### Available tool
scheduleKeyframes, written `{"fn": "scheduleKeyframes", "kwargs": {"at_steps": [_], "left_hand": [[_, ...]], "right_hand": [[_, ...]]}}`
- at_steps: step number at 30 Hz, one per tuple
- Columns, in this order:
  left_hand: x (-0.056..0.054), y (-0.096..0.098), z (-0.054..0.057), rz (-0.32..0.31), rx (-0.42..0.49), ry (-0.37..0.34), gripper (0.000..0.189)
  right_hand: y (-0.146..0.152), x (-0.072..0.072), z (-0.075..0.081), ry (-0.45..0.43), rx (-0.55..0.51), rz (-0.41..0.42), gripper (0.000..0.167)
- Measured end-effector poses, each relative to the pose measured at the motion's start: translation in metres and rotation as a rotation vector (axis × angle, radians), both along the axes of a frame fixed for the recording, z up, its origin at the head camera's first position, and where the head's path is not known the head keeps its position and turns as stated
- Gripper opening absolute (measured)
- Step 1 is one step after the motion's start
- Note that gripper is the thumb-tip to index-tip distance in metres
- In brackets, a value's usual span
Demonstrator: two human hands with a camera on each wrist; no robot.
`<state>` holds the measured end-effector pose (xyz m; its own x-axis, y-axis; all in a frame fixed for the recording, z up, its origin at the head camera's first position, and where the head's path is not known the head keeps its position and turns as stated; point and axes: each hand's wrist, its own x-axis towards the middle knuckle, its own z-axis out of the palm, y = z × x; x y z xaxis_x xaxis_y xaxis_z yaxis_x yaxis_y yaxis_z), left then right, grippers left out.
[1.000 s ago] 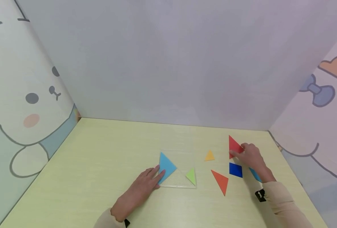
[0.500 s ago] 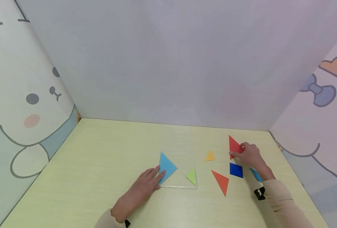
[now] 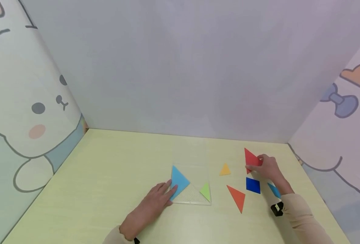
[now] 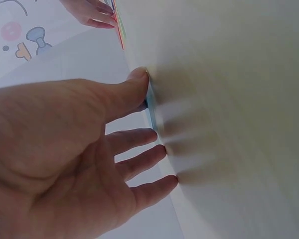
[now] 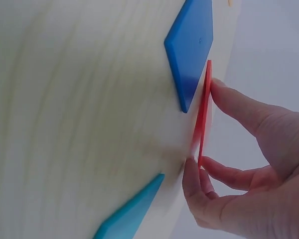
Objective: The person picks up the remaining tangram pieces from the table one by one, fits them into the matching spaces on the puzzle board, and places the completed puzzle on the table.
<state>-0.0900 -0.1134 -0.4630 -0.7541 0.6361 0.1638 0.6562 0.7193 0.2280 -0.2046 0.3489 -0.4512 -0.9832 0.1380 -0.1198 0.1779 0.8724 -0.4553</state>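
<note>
My right hand (image 3: 269,168) grips a red triangle (image 3: 250,160) at the table's right side. In the right wrist view, thumb and fingers hold the red triangle (image 5: 205,112) by its edges, and one side looks slightly raised. A dark blue four-sided piece (image 3: 253,185) lies just in front of it. My left hand (image 3: 155,201) rests at a light blue triangle (image 3: 179,183) on a clear tray (image 3: 193,203), thumb and a fingertip touching it. The left wrist view shows that hand's fingers (image 4: 149,193) fairly straight, tips against the table. A small green triangle (image 3: 206,192) lies in the tray's right corner.
Between tray and right hand lie a small yellow triangle (image 3: 225,169) and an orange-red triangle (image 3: 237,198). A blue piece (image 3: 273,190) is partly hidden under the right forearm. A faint clear sheet (image 3: 190,150) reaches behind the tray. Printed walls enclose the table.
The head view has tilted slightly, so everything sits a little lower. My right hand has drawn the red triangle slightly nearer the dark blue piece. The left hand stays put.
</note>
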Motion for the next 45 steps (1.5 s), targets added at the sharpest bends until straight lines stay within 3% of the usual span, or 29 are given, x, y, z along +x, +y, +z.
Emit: {"fn": "scheduleKeyframes", "kwargs": {"at_steps": [21,33,45], "left_hand": [[0.002,0.000,0.000,0.002,-0.012,0.006,0.051],[0.003,0.000,0.001,-0.001,-0.017,0.031,0.050],[0.002,0.000,0.002,0.007,-0.023,0.022,0.050]], "right_hand": [[0.008,0.009,-0.009,0.191,-0.137,-0.039,0.044],[0.005,0.010,-0.002,0.159,-0.247,-0.072,0.046],[-0.001,0.013,0.003,0.181,-0.289,0.022,0.052]]}}
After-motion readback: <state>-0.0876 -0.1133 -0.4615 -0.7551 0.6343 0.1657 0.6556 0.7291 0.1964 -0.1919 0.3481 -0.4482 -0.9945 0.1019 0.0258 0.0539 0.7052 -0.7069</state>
